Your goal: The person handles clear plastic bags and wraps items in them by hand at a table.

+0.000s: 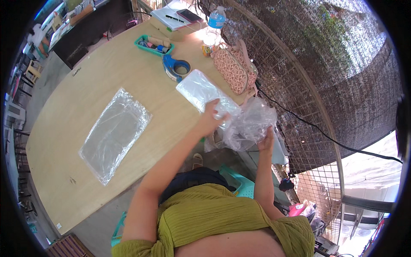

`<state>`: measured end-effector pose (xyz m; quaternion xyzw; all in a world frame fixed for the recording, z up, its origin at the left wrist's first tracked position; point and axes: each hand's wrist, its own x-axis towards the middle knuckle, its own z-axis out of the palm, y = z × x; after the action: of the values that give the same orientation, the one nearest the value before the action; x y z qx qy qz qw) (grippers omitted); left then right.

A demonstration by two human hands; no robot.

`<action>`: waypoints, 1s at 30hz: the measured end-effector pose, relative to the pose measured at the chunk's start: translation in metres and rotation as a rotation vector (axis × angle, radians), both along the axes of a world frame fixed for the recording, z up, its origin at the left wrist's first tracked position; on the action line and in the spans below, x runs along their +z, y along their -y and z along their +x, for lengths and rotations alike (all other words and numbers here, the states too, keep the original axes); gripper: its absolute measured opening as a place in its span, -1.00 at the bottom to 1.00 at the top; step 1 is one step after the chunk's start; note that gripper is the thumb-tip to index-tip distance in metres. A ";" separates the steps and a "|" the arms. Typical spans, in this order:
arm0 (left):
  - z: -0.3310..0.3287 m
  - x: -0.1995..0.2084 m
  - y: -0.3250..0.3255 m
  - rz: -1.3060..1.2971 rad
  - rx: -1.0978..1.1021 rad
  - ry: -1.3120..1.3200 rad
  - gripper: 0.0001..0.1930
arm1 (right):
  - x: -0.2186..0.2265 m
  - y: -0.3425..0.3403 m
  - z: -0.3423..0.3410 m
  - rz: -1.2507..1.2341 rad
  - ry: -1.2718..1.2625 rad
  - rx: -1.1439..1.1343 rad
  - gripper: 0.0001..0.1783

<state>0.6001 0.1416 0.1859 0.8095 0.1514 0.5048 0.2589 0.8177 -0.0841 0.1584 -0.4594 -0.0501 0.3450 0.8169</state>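
My right hand grips a crumpled clear plastic bag off the table's right edge, the bag bulging up over its fingers. My left hand is somewhat blurred. Its fingers are apart, over the near end of a folded stack of clear plastic bags and close to the crumpled bag. Whether it touches either is hard to make out. Farther left, a flat clear plastic bag lies spread on the wooden table.
Beyond the stack sit a blue tape dispenser, a green basket of small items and a pink patterned pouch. A water bottle, a phone and papers stand farther back. A wire mesh fence borders the right.
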 end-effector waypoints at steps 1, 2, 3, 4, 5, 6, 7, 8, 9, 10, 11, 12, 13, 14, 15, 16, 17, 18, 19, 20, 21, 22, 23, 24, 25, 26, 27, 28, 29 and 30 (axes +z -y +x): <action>0.014 0.007 0.015 -0.109 -0.007 -0.071 -0.71 | -0.005 0.002 0.002 -0.016 0.004 -0.009 -0.32; 0.023 0.015 0.029 -0.211 0.004 -0.149 -0.72 | -0.005 -0.003 -0.003 -0.029 0.002 0.000 -0.39; 0.023 0.019 0.030 -0.352 -0.133 -0.292 -0.73 | -0.001 -0.010 -0.010 -0.043 0.003 0.016 -0.45; 0.020 0.024 0.029 -0.495 -0.267 -0.431 -0.73 | 0.005 -0.018 -0.016 -0.057 0.004 0.036 -0.52; 0.020 0.034 0.030 -1.098 -0.311 -0.098 -0.66 | 0.006 -0.017 -0.009 -0.123 0.037 -0.030 -0.56; 0.007 0.034 0.012 -0.994 -0.222 -0.013 -0.62 | 0.003 -0.015 0.001 -0.185 0.067 -0.091 -0.60; -0.014 0.034 -0.012 -1.032 -0.170 0.070 -0.61 | -0.005 -0.011 0.010 -0.249 0.087 -0.155 -0.64; -0.038 0.036 -0.036 -1.062 -0.109 0.159 -0.59 | -0.011 -0.011 0.016 -0.318 0.092 -0.138 -0.67; -0.061 0.047 -0.054 -1.234 -0.090 0.256 -0.59 | -0.019 -0.004 0.024 -0.390 0.094 -0.132 -0.70; -0.085 0.061 -0.068 -1.313 -0.047 0.313 -0.61 | -0.024 0.002 0.033 -0.462 0.096 -0.119 -0.73; -0.113 0.078 -0.080 -1.386 0.008 0.378 -0.61 | -0.027 0.005 0.040 -0.511 0.110 -0.120 -0.75; -0.142 0.095 -0.088 -1.396 0.013 0.427 -0.59 | -0.030 0.008 0.045 -0.556 0.124 -0.119 -0.77; -0.172 0.107 -0.094 -1.399 0.023 0.482 -0.56 | -0.032 0.009 0.050 -0.577 0.213 -0.054 -0.76; -0.205 0.111 -0.099 -1.382 -0.022 0.515 -0.54 | -0.031 0.004 0.053 -0.590 0.305 0.021 -0.75; -0.234 0.113 -0.103 -1.368 -0.072 0.543 -0.52 | -0.030 -0.001 0.056 -0.602 0.370 0.130 -0.72; -0.258 0.116 -0.103 -1.354 -0.120 0.569 -0.50 | -0.027 -0.008 0.057 -0.612 0.436 0.241 -0.69; -0.273 0.120 -0.103 -1.379 -0.060 0.626 -0.47 | -0.025 -0.017 0.053 -0.620 0.502 0.347 -0.66; -0.290 0.123 -0.099 -1.382 -0.051 0.676 -0.47 | -0.019 -0.030 0.043 -0.748 0.702 0.483 -0.61; -0.305 0.127 -0.094 -1.384 -0.047 0.726 -0.46 | -0.010 -0.041 0.035 -0.866 0.911 0.611 -0.56; -0.317 0.130 -0.090 -1.385 -0.050 0.775 -0.46 | 0.000 -0.052 0.025 -0.978 1.130 0.728 -0.51; -0.330 0.130 -0.085 -1.351 -0.103 0.782 -0.44 | 0.009 -0.062 0.018 -1.085 1.412 0.782 -0.44; -0.343 0.128 -0.078 -1.318 -0.156 0.786 -0.43 | 0.017 -0.072 0.010 -1.017 1.491 0.727 -0.44; -0.357 0.125 -0.069 -1.282 -0.200 0.789 -0.41 | 0.042 -0.087 -0.011 -0.941 1.566 0.675 -0.44; -0.369 0.124 -0.062 -1.244 -0.207 0.773 -0.40 | 0.067 -0.099 -0.032 -0.871 1.634 0.616 -0.44; -0.377 0.124 -0.056 -1.211 -0.225 0.754 -0.39 | 0.088 -0.112 -0.048 -0.834 1.401 0.685 -0.34; -0.386 0.123 -0.050 -1.176 -0.240 0.733 -0.37 | 0.107 -0.126 -0.069 -0.726 1.355 0.734 -0.33; -0.396 0.122 -0.044 -1.147 -0.280 0.731 -0.37 | 0.126 -0.141 -0.095 -0.619 1.308 0.779 -0.31; -0.403 0.119 -0.039 -1.121 -0.328 0.729 -0.37 | 0.138 -0.155 -0.119 -0.520 1.261 0.817 -0.30; -0.408 0.118 -0.033 -1.095 -0.376 0.726 -0.36 | 0.140 -0.172 -0.143 -0.353 1.193 0.856 -0.29; -0.411 0.119 -0.028 -1.101 -0.434 0.762 -0.37 | 0.140 -0.189 -0.168 -0.195 1.120 0.891 -0.28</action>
<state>0.1895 0.1697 0.3047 0.3393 0.1184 0.5402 0.7609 0.6493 0.1045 0.2980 -0.5740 -0.6129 0.3609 0.4058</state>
